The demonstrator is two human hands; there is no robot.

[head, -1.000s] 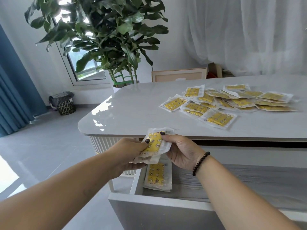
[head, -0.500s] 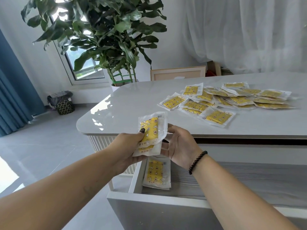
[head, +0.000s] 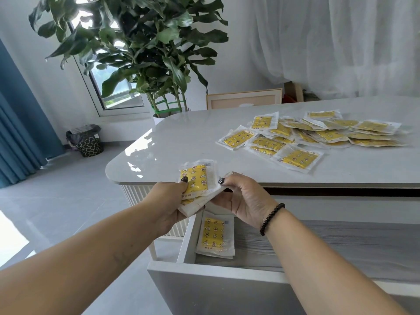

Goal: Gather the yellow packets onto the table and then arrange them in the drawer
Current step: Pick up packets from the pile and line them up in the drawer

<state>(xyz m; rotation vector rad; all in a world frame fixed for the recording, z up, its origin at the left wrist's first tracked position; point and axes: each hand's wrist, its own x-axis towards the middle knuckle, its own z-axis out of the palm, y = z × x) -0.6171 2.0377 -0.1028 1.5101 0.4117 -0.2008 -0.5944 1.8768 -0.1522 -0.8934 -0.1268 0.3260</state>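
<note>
Above drawer (head: 227,276), hands (head: 204,196) gripping packets (head: 200,180)

A big leafy plant (head: 141,48) stands before the window (head: 118,92); blue curtain (head: 20,123) at left, white sheer curtain (head: 341,42) behind, grey floor (head: 68,189).

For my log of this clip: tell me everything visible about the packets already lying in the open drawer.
The flat yellow-printed packets in clear plastic wrap lie as a small stack in the near left corner of the open white drawer, on its grey wood-grain bottom. The top one faces up, long side running front to back, showing a yellow panel with small star and moon figures inside a wide clear sealed border. Edges of at least one more show beneath it; the exact count cannot be told. The stack lies against the drawer's left wall. Neither hand touches it.
</note>
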